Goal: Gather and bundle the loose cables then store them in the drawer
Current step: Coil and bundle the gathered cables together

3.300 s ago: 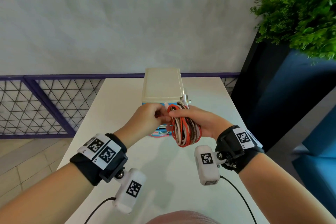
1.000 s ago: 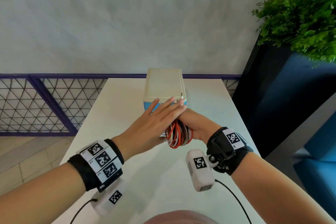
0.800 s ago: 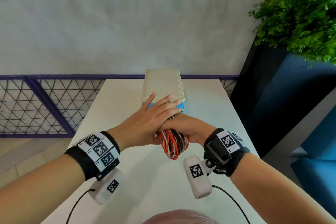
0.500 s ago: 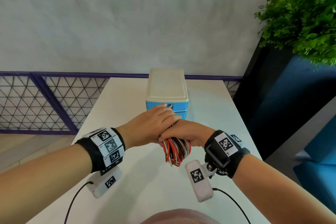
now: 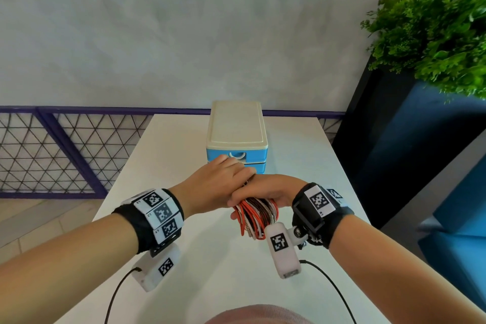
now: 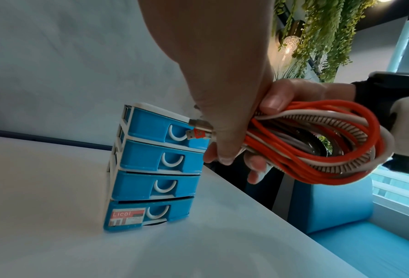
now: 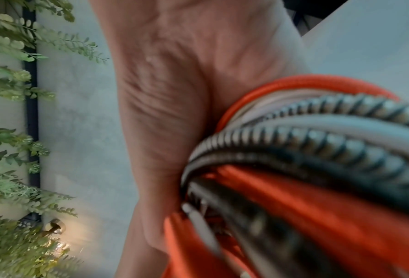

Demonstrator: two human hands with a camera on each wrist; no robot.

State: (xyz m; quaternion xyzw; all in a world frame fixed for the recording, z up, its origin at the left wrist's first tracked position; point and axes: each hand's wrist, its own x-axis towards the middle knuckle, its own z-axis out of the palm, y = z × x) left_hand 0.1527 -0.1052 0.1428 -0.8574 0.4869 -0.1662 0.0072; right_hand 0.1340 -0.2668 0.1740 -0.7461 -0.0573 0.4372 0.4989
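Observation:
A coiled bundle of orange, white and ribbed grey cables (image 5: 253, 218) hangs from my right hand (image 5: 268, 189), which grips its top just in front of the drawer unit (image 5: 236, 134). My left hand (image 5: 228, 173) lies across the right one with its fingers curled down. In the left wrist view, the left hand (image 6: 220, 131) holds the plug end of the bundle (image 6: 317, 150) between thumb and fingers, and a metal plug (image 6: 198, 131) sticks out toward the drawers. The unit (image 6: 156, 159) has several blue drawers with white handles. The right wrist view shows only my palm (image 7: 175, 94) and the cables (image 7: 317, 169) up close.
The drawer unit stands on a white table (image 5: 210, 284) whose far edge meets a purple mesh railing (image 5: 65, 144). A dark planter with green foliage (image 5: 434, 34) stands close to the table's right side. Blue seating (image 5: 460, 244) lies beyond it.
My left hand, flat above the drawer unit's top a second ago, drew back and curled down onto the bundle. Both hands shifted slightly toward me. The right hand kept its grip.

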